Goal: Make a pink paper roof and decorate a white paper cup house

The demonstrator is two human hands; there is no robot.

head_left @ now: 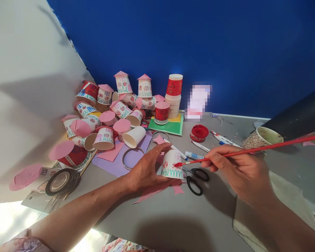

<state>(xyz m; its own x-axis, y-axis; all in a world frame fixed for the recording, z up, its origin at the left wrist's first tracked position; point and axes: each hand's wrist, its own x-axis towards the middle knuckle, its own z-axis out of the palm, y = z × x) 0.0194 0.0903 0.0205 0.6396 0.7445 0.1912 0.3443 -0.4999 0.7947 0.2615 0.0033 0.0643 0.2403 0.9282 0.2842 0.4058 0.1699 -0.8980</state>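
My left hand (144, 168) grips a white paper cup (172, 164) that stands upside down, its fingers around the left side and top. Green zigzag grass runs along the cup's lower edge, with red dotted flowers above it. In my right hand (238, 171) is a red-handled paintbrush (265, 144), held like a pen. Its red bristles touch the cup's front. Black-handled scissors (195, 180) lie just right of the cup, over pink paper scraps (157, 191). A pot of red paint (199, 133) sits open behind the hands.
Several decorated cups with pink paper roofs (105, 137) are heaped at the left. Stacked paper cups (174, 105) stand at the back by the blue wall. Markers (225, 139) and a patterned cup (262, 136) are at the right, black tape (60, 182) at the left.
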